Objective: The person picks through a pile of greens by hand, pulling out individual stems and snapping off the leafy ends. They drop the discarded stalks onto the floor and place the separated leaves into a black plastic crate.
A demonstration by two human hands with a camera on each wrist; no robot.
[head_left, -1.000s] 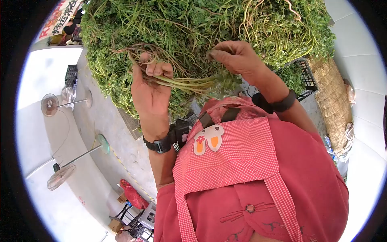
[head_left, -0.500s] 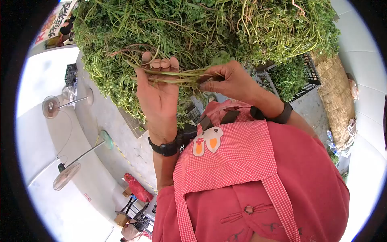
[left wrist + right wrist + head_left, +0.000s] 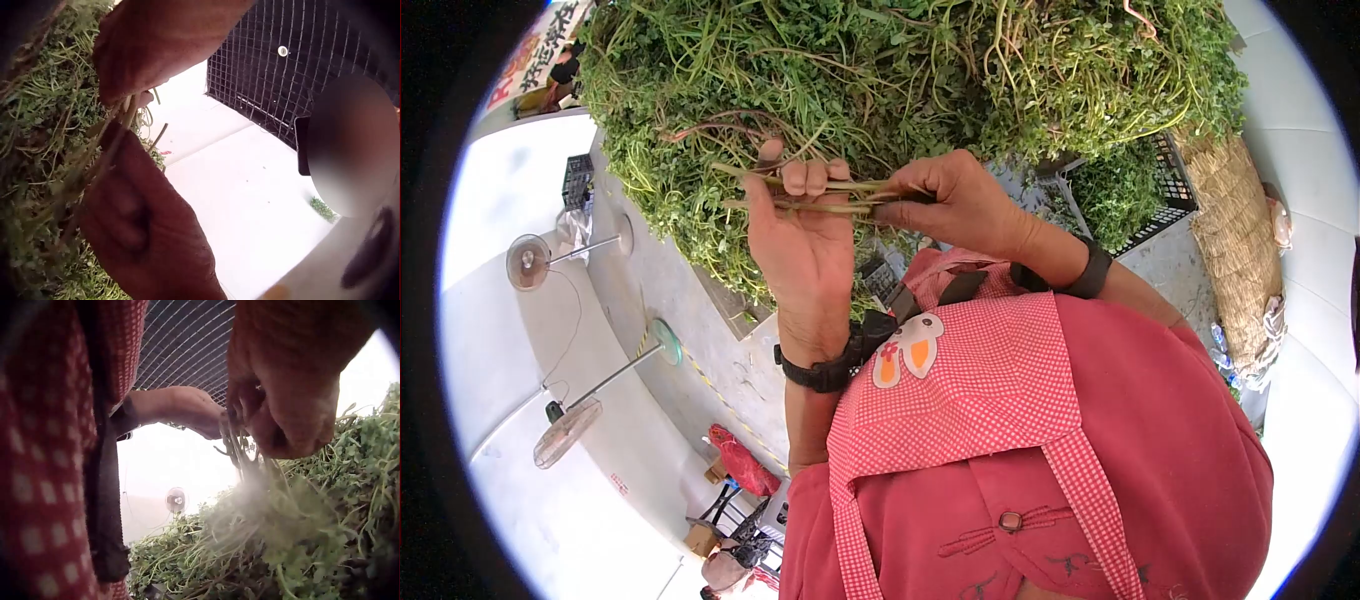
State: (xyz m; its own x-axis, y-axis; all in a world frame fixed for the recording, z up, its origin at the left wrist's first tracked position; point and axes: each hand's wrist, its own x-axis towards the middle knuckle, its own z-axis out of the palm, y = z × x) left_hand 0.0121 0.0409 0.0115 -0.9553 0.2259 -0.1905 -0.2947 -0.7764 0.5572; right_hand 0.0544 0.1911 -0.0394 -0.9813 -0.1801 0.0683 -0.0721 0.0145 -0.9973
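Note:
In the head view the left hand point(image 3: 805, 240), palm up, has its fingers curled over a small bunch of green stems point(image 3: 825, 208). The right hand point(image 3: 960, 205) pinches the same stems on the right, thumb against fingers. Stem ends stick out left past the left thumb. Both hands are held in front of the large heap of leafy greens point(image 3: 880, 80). The right wrist view shows the right hand point(image 3: 287, 381) gripping stems, with blurred leaves point(image 3: 269, 512) below it. In the left wrist view both hands meet at the stems point(image 3: 128, 112).
A black crate point(image 3: 1165, 190) with greens stands right of the heap, beside a rolled straw mat point(image 3: 1235, 240). Standing fans point(image 3: 565, 435) and a red sack point(image 3: 742, 460) are at the left. The checked apron point(image 3: 960, 380) is close below the hands.
The right hand has come down and left from above the leafy ends onto the stems, closer to the left hand. The leafy ends no longer show between the hands.

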